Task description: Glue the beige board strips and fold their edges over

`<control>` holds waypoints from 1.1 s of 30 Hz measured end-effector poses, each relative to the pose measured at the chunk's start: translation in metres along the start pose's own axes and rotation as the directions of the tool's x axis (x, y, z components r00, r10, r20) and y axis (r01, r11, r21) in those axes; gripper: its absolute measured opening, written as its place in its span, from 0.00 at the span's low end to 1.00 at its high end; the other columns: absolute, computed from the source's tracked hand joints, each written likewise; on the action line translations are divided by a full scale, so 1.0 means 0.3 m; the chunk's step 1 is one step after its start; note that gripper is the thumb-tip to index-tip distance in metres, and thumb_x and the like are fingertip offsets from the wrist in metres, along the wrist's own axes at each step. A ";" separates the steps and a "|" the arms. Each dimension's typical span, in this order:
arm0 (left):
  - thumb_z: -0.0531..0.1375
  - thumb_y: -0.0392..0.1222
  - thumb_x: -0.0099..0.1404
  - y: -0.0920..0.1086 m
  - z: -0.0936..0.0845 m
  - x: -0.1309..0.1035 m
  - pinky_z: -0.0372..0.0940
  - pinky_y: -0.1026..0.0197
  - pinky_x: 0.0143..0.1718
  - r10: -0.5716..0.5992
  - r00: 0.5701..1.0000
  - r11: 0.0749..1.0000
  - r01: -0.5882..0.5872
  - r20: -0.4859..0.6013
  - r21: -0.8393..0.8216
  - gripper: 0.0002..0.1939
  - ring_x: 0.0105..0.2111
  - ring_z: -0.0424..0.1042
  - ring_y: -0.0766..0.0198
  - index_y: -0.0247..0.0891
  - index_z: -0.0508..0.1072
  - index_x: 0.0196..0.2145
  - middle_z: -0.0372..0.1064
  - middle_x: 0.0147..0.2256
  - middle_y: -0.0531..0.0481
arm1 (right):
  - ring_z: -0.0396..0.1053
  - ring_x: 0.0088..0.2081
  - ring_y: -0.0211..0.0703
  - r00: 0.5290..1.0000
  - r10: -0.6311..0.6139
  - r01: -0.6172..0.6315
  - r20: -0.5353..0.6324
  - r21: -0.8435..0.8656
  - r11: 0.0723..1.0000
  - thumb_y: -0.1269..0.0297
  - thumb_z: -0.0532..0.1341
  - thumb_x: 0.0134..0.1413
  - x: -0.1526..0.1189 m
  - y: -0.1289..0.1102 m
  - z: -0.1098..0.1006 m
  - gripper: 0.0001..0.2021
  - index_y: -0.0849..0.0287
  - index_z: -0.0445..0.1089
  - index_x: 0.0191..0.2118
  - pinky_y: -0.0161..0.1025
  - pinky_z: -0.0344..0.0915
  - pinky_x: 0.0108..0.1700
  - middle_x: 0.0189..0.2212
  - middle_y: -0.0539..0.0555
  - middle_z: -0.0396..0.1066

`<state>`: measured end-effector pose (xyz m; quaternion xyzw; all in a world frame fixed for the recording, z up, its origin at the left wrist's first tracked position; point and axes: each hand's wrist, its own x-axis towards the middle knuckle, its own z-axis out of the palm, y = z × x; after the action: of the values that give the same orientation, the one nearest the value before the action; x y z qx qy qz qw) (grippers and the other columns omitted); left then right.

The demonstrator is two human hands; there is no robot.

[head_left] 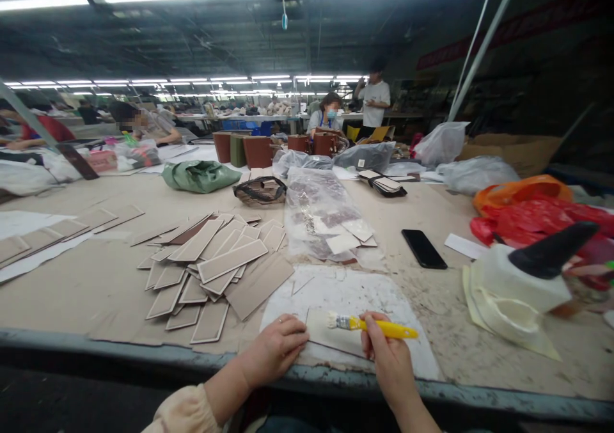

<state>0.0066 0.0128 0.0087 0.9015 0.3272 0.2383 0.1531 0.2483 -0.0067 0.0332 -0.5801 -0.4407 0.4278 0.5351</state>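
Note:
My right hand (386,346) grips a paintbrush (391,329) by its yellow handle. The brush's pale bristles point left, just over a thin, flat beige panel (336,339). My left hand (283,345) has its fingers together, curled at the left end of this panel and holding it against the table edge side of a white sheet (378,292). Left of the sheet lies a loose heap of similar rectangular panels (233,260) with light borders. A white cut-open plastic container (499,292) stands to the right, with a black cone-shaped piece (551,251) on top.
A black phone (424,249) lies beyond my right hand. Ahead are a clear plastic bag (319,209), a green bag (200,176) and brown bucket-shaped pieces (258,151). Red and orange bags (532,206) sit at right. More panels (96,219) overlap at left. Several people work farther back.

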 end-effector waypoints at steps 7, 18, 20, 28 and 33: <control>0.52 0.30 0.66 -0.006 0.028 0.008 0.65 0.58 0.43 0.041 0.999 0.999 -0.040 -0.034 0.019 0.12 0.39 0.66 0.61 0.36 0.73 0.42 0.71 0.38 0.45 | 0.57 0.18 0.37 0.998 0.035 -0.035 0.053 -0.009 0.999 0.43 0.55 0.55 0.011 0.023 0.054 0.21 0.58 0.66 0.35 0.34 0.56 0.22 0.15 0.45 0.60; 0.51 0.31 0.68 -0.005 0.037 0.012 0.66 0.59 0.41 0.051 0.997 0.998 -0.048 -0.062 0.039 0.11 0.38 0.66 0.61 0.36 0.73 0.39 0.72 0.36 0.46 | 0.59 0.17 0.37 0.989 0.008 0.004 0.151 -0.075 0.997 0.43 0.53 0.56 0.023 0.052 0.115 0.20 0.57 0.65 0.31 0.34 0.58 0.22 0.14 0.45 0.62; 0.51 0.31 0.68 -0.004 0.037 0.012 0.66 0.59 0.41 0.047 0.997 0.999 -0.045 -0.062 0.029 0.11 0.38 0.66 0.61 0.36 0.73 0.40 0.72 0.36 0.46 | 0.60 0.18 0.38 0.986 -0.016 0.034 0.163 -0.111 0.993 0.44 0.53 0.58 0.026 0.054 0.111 0.20 0.57 0.65 0.31 0.34 0.58 0.23 0.14 0.45 0.62; 0.51 0.32 0.68 -0.007 0.036 0.015 0.66 0.59 0.40 0.047 0.997 0.999 -0.046 -0.063 0.021 0.12 0.37 0.67 0.62 0.36 0.74 0.39 0.71 0.35 0.45 | 0.63 0.19 0.38 0.975 -0.104 0.148 0.197 -0.225 0.963 0.49 0.51 0.60 0.030 0.042 0.083 0.17 0.57 0.66 0.32 0.34 0.59 0.24 0.14 0.45 0.62; 0.51 0.32 0.68 -0.008 0.041 0.012 0.66 0.60 0.41 0.048 0.996 0.999 -0.047 -0.071 0.021 0.11 0.37 0.67 0.62 0.37 0.74 0.39 0.71 0.35 0.46 | 0.63 0.18 0.40 0.987 -0.126 0.150 0.099 -0.292 0.945 0.48 0.51 0.60 0.030 0.032 0.054 0.18 0.56 0.67 0.30 0.36 0.59 0.25 0.13 0.45 0.61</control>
<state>0.0144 0.0154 -0.0015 0.9013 0.3133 0.2709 0.1269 0.2353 0.0054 0.0225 -0.6047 -0.5606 0.3403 0.4520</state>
